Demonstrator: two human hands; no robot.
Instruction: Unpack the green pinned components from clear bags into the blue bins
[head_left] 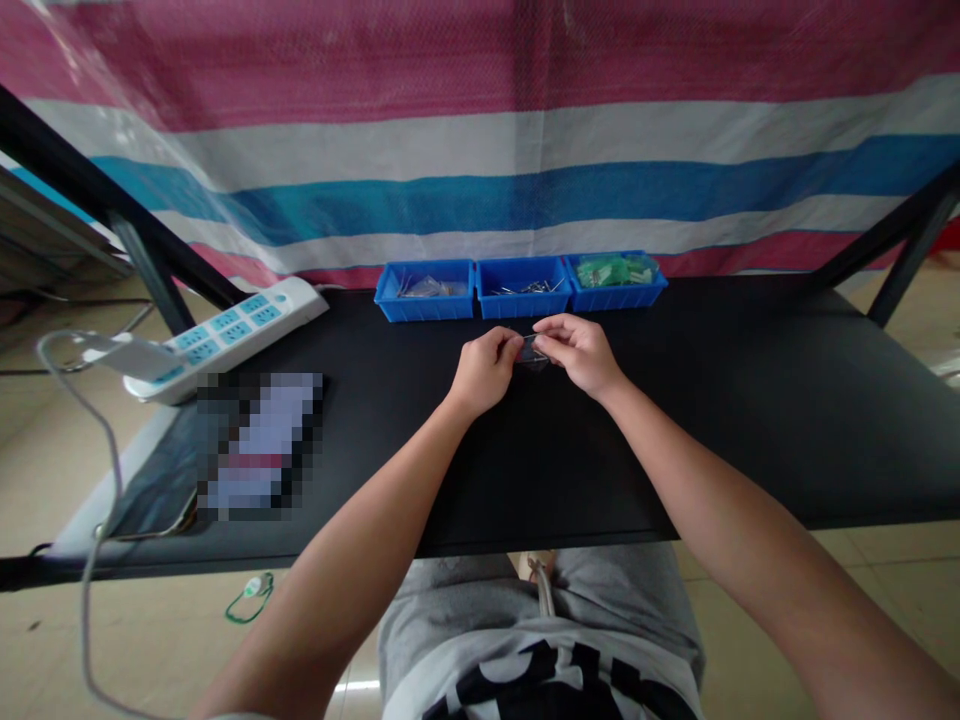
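Over the black table, a small clear plastic bag (533, 352) is pinched between both hands, with thin shiny metal bits showing in or against it. My left hand (486, 368) grips its left side between thumb and curled fingers. On the other side, my right hand (577, 352) has thumb and fingertips closed at the bag's edge. What exactly the metal bits are is too small to tell. Just beyond the hands stand three blue bins: the left bin (424, 308) has clear bags and thin metal pieces, the middle bin (523, 304) thin metal pieces, the right bin (619, 298) green packets.
A white power strip (232, 335) with a plugged-in charger and grey cable (101, 420) lies at the table's left. Near it are a blurred-out flat object (262, 440) and a dark pouch (161, 480). A striped sheet (450, 150) hangs behind the black table (750, 400).
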